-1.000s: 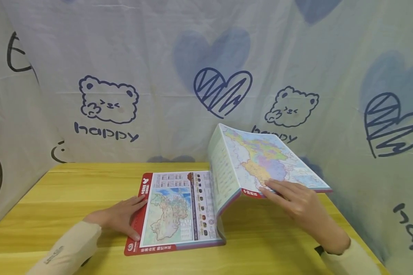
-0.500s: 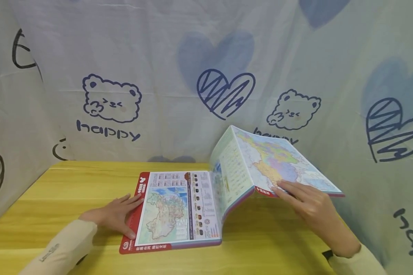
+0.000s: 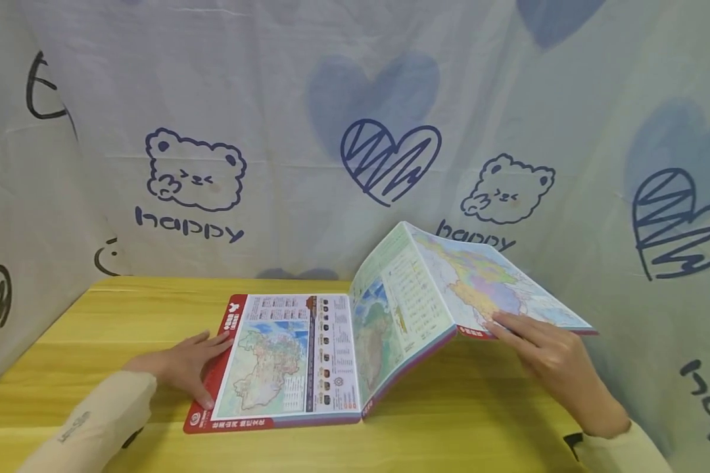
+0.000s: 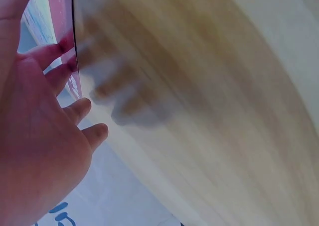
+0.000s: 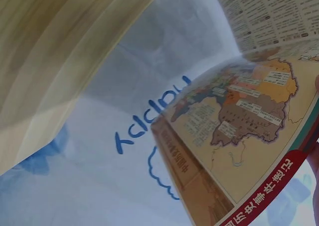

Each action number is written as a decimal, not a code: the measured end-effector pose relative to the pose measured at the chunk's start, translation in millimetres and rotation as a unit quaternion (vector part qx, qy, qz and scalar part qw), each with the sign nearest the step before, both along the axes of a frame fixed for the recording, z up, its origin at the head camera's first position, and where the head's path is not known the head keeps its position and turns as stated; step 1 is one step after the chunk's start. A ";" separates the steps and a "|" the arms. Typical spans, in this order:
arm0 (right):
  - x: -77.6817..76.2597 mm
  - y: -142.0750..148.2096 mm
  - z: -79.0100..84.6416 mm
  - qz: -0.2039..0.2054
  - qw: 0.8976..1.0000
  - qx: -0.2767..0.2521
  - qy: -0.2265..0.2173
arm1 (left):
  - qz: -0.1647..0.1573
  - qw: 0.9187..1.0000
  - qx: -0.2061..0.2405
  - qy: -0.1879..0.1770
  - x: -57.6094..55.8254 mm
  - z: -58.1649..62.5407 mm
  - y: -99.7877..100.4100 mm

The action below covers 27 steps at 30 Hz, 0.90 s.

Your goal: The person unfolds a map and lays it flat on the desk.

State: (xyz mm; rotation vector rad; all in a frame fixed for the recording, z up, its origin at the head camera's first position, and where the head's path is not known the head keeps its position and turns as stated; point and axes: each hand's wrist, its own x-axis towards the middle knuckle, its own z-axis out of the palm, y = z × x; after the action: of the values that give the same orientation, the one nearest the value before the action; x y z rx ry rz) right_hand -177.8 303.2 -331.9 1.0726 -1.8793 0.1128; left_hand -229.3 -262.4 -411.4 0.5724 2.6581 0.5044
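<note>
A laminated folding map (image 3: 272,368) with a red left border lies partly unfolded, its left panel flat on the table. My left hand (image 3: 180,364) rests on that red border, fingers spread. In the left wrist view, the left hand (image 4: 45,141) has its fingertips at the map's edge. My right hand (image 3: 547,348) pinches the near edge of the raised right panel (image 3: 485,276), fingers on top and thumb hidden beneath. Between them a middle panel (image 3: 384,322) slopes up to a peaked fold. From below, the right wrist view shows the raised panel's printed underside (image 5: 254,104).
The yellow wood-grain table (image 3: 124,315) supports the map. Behind and on both sides hangs a pale curtain (image 3: 290,164) with bear, heart and "happy" drawings, close to the table's back edge.
My right hand has shifted right with the raised panel, and the left hand has moved slightly left with the flat panel. The middle panel has spread wider, showing more of its printed map.
</note>
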 end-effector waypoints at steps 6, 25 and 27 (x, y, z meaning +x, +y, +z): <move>1.2 5.6 -4.9 0.000 1.000 0.000 0.015 | 0.013 1.000 -0.010 -0.015 -1.3 2.3 -3.3; 6.9 42.4 -27.3 -0.003 1.000 -0.012 0.024 | 0.039 0.998 -0.031 -0.044 -9.7 9.2 -18.2; 6.9 46.9 -29.4 -0.007 1.000 -0.013 0.017 | 0.039 0.998 -0.027 -0.048 -9.4 9.8 -18.8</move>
State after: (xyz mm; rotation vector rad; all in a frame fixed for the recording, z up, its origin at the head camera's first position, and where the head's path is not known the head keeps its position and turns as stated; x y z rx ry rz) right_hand -170.9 350.0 -361.3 1.0377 -1.8493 0.1115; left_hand -238.7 -281.2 -401.6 0.4192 2.6013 0.4676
